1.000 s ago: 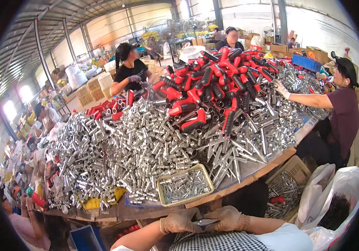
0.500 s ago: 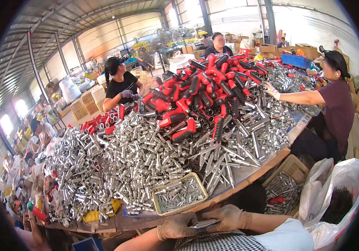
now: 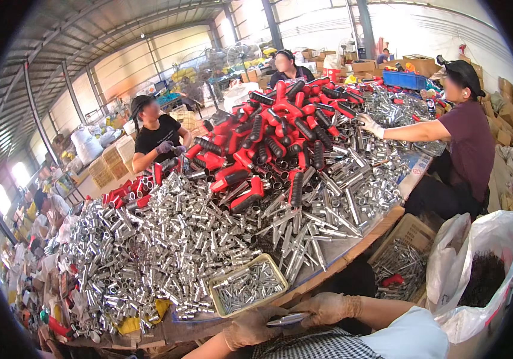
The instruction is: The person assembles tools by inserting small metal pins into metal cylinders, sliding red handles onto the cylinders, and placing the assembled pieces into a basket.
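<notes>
My left hand point(image 3: 250, 328) and my right hand point(image 3: 329, 309), both in tan work gloves, meet over my lap at the table's near edge. Between them lies a slim, shiny silver metal piece point(image 3: 287, 320), its ends covered by my curled fingers. I cannot make out its exact kind. Just beyond my hands, a cream plastic tray point(image 3: 285, 286) holds many small metal pins. A broad heap of loose silver metal tubes point(image 3: 167, 236) covers the table behind it. On top of the heap are piled red and black pistol-shaped handles point(image 3: 250, 194).
To my right stand a tan crate point(image 3: 424, 230) of metal parts and a white sack point(image 3: 505, 239) with dark contents. Three co-workers sit around the table; one's gloved hand point(image 3: 370, 125) touches the pile. A blue bin point(image 3: 404, 80) sits at the far right.
The whole view has shifted slightly, moving the table leftward in the picture. The co-worker at far left has turned their head. My hands still hold the silver piece in nearly the same spot.
</notes>
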Motion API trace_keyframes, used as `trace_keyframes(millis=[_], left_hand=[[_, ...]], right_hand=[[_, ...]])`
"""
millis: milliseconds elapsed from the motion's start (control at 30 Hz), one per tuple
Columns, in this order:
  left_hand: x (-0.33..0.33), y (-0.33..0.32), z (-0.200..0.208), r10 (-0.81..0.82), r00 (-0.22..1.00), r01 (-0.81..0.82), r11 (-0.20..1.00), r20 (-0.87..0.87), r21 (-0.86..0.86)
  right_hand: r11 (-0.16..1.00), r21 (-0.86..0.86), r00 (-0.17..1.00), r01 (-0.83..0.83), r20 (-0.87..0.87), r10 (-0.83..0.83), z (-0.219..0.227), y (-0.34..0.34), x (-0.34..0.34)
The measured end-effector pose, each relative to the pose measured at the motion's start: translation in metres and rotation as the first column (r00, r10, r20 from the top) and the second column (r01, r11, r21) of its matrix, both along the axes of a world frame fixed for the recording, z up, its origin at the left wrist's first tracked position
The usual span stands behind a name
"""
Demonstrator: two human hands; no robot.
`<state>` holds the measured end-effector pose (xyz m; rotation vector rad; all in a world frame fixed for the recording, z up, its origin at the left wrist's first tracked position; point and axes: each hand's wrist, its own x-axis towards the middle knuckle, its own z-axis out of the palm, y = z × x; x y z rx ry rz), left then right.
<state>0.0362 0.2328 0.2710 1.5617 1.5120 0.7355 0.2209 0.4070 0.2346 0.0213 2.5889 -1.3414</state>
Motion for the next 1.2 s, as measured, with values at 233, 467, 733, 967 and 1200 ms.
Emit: trace_keyframes(millis=[233,467,733,967,1200], left_hand=[[0.009,-0.003,-0.008,0.234,0.962,-0.234,0.972,-0.141,0.016],[-0.017,0.001,-0.021,0.457,0.805,-0.532,0.838,0.377,0.121],[-0.04,0.024,-0.036,0.771,0.633,-0.487,0.463,-0.066,0.74],[-0.043,0.034,-0.064,0.76,0.598,-0.627,0.641,-0.254,0.443],[-0.043,0.034,-0.067,0.755,0.501,-0.454,0.645,-0.423,0.614]], right_hand=[[0.99,0.141,0.994,-0.002,-0.107,0.018,-0.001,0.002,-0.009],[0.999,0.007,0.985,0.051,-0.167,-0.049,0.006,0.012,-0.014],[0.598,-0.487,0.506,0.636,-0.323,-0.8,-0.02,0.073,-0.027],[0.461,-0.596,0.247,0.658,-0.407,-0.879,-0.082,0.126,-0.045],[0.429,-0.599,0.283,0.676,-0.328,-0.902,-0.066,0.114,-0.055]])
